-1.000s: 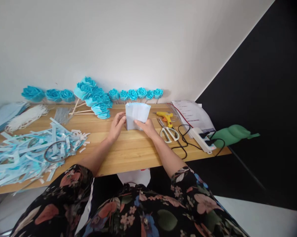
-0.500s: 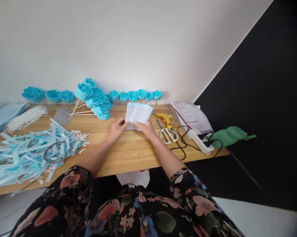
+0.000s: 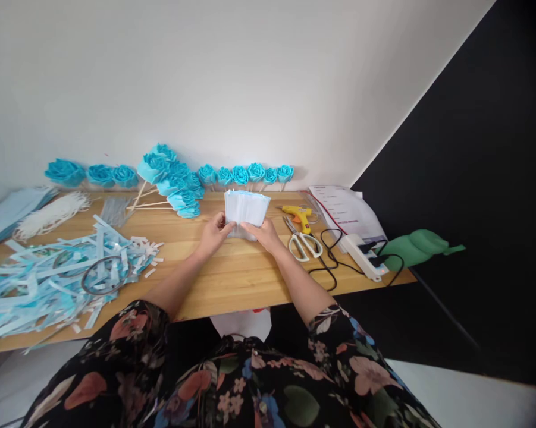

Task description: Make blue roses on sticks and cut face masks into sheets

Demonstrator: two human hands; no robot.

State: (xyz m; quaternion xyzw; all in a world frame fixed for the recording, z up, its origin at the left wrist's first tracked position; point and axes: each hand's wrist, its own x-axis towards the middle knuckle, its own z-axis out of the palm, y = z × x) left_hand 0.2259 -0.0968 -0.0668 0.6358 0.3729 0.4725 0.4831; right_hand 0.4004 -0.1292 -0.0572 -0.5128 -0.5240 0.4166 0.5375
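Note:
Both hands hold a stack of thin white sheets point(image 3: 247, 207) with pale blue top edges, upright above the wooden table. My left hand point(image 3: 216, 232) is closed on its lower left part, thumb across the front. On the lower right, my right hand point(image 3: 266, 233) grips it the same way, the two thumbs close together. The fingers behind the stack are hidden. Right of my right hand lie white-handled scissors point(image 3: 304, 245) and a yellow glue gun point(image 3: 298, 216). Behind the stack, blue artificial roses point(image 3: 240, 175) stand in a row along the wall.
Pale blue and white strips point(image 3: 49, 279) are heaped at the left, with white ear loops point(image 3: 53, 215) and flat face masks point(image 3: 15, 213) behind. More stemmed roses point(image 3: 172, 181) lie back left. At the right are a power strip point(image 3: 363, 257), black cords, papers point(image 3: 345, 208) and a green object point(image 3: 414, 248).
The stack's top has shifted, its upper right corner now further left and lower, with less blue edge showing. Both hands keep their grip in nearly the same place.

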